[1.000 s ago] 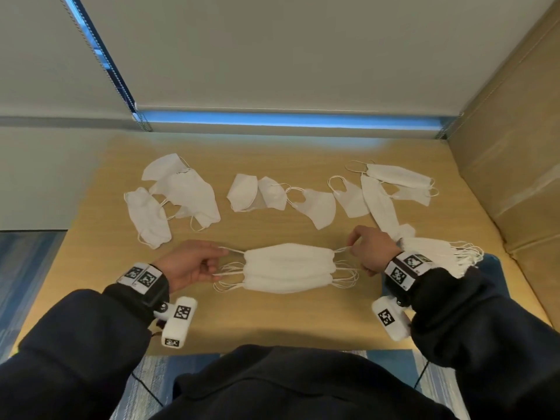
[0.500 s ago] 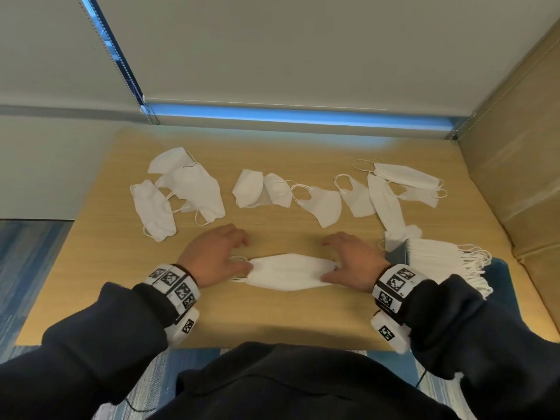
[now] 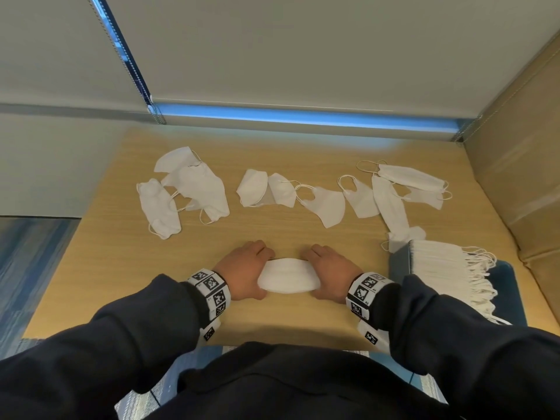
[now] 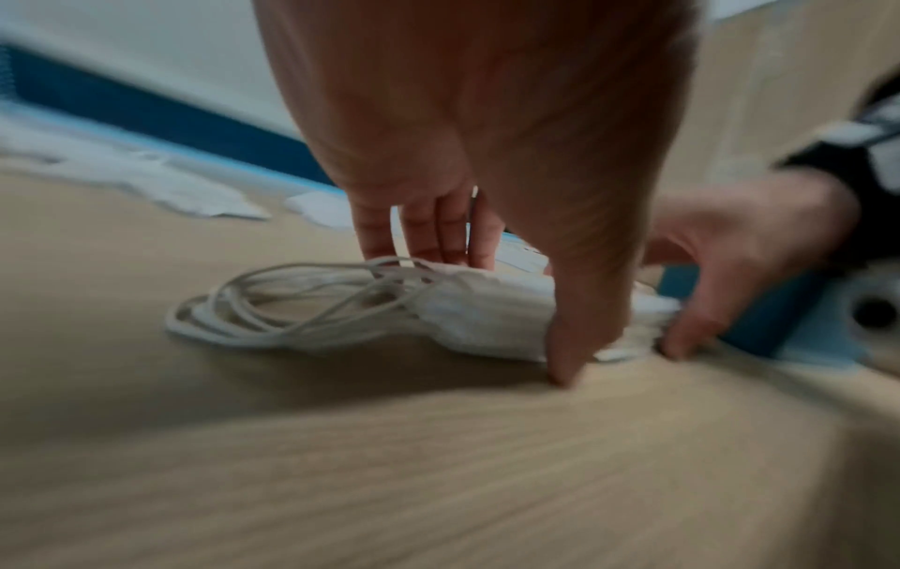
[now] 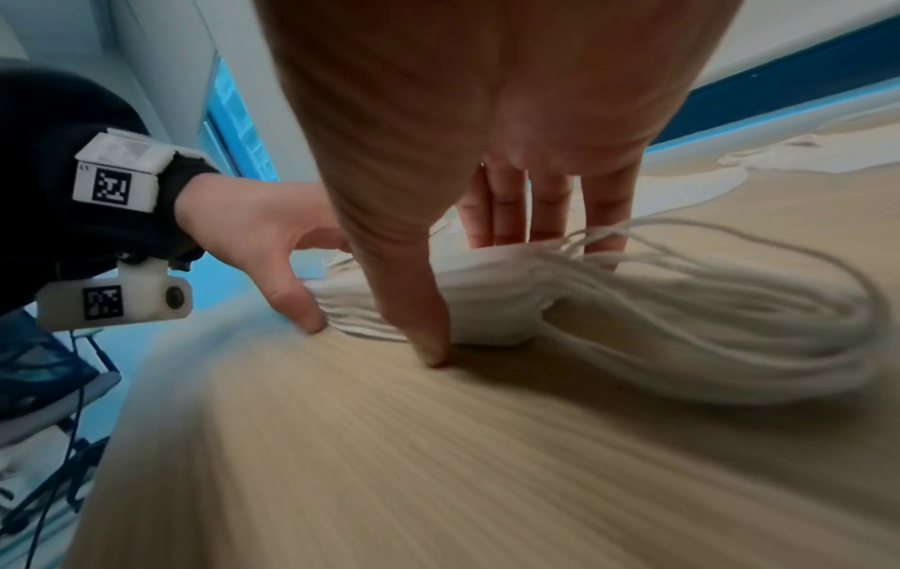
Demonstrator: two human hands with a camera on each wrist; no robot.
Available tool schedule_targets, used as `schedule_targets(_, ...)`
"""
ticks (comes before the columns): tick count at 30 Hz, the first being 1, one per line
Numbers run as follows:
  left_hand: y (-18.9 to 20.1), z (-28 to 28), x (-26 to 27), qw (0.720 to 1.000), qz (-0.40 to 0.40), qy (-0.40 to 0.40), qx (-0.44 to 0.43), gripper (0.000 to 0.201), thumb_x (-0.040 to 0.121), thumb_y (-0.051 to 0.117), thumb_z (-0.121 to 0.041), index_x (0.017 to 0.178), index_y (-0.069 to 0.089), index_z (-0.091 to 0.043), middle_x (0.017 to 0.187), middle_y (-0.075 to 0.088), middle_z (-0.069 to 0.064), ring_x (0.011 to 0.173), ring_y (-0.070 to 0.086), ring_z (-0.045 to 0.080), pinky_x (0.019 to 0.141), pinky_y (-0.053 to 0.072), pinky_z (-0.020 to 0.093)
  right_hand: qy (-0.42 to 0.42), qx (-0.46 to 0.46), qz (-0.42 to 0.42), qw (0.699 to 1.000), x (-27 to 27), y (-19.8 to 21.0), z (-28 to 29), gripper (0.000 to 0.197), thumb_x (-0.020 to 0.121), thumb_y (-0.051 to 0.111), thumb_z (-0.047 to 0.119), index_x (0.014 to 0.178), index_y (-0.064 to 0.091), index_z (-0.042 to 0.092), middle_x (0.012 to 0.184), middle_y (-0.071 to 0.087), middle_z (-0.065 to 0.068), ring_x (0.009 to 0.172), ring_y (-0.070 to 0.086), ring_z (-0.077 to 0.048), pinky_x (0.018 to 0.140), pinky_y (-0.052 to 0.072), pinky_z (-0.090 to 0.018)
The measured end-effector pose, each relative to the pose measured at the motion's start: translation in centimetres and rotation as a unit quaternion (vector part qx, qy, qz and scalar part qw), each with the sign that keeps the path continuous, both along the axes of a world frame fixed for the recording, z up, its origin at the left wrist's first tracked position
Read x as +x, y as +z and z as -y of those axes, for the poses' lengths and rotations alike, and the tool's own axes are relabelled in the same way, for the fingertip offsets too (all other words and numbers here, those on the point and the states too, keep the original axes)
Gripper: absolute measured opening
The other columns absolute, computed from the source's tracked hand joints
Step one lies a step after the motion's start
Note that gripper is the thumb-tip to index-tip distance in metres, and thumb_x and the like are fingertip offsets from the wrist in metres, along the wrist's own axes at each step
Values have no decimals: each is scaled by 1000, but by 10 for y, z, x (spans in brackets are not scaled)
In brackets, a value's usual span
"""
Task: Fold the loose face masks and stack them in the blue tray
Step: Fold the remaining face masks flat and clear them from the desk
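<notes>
A small stack of folded white masks [image 3: 288, 275] lies on the wooden table [image 3: 121, 268] near its front edge. My left hand [image 3: 263, 274] grips its left end and my right hand [image 3: 313, 274] grips its right end. On each hand the thumb is on the near side and the fingers on the far side. The left wrist view shows my left hand [image 4: 501, 315] pinching the stack [image 4: 467, 327], with ear loops [image 4: 273, 304] trailing left. In the right wrist view, loops [image 5: 730, 327] trail right of my right hand [image 5: 479, 294]. The blue tray [image 3: 398, 265] at the right holds a taller pile of folded masks [image 3: 439, 268].
Several loose unfolded masks lie across the far half of the table: a left group [image 3: 188, 189], a middle group [image 3: 266, 189] and a right group [image 3: 409, 180]. A tan padded panel [image 3: 515, 177] borders the table on the right. A blind hangs behind the table.
A second ago both hands held the stack by its ear loops, spread wide. They have since moved inward onto the stack's ends and now squeeze it between thumbs and fingers, closer together.
</notes>
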State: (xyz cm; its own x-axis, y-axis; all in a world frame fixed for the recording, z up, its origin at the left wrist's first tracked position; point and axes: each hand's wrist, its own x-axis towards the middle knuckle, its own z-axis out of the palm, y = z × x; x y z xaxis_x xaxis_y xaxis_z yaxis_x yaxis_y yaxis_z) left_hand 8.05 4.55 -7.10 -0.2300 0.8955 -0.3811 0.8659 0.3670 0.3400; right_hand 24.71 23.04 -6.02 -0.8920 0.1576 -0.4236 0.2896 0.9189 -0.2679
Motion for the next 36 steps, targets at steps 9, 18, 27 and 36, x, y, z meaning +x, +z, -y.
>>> schedule_targets(9,-1,2,-8,1000,5,0,-8,77,71,82,-40,138,49,-24,127,47,-3,117,49,19,90,45,32,-22,-29,4,999,-8,-3,4,84,69,85,34,141,45,17,133,45,-1,123,46,-22,102,45,-36)
schedule_targets(18,40,18,-117,959,20,268,93,32,88,68,-42,110,72,-19,114,66,3,107,65,26,94,50,40,-410,-108,-104,900,-41,32,-77,65,88,72,41,143,49,17,138,53,-4,124,54,-28,104,46,-44)
schedule_targets(27,9,72,-194,838,-20,545,-9,94,77,82,-44,147,32,-8,139,41,23,122,52,43,96,47,45,-530,64,67,843,-57,-10,-131,67,94,58,43,147,35,8,147,41,-19,135,42,-41,113,35,-55)
schedule_targets(36,14,55,-171,850,63,523,-17,90,68,92,-26,138,39,-5,130,60,18,118,61,40,87,55,43,-450,47,43,891,-64,0,-94,50,87,67,23,134,51,27,137,41,-12,124,44,-40,103,43,-53)
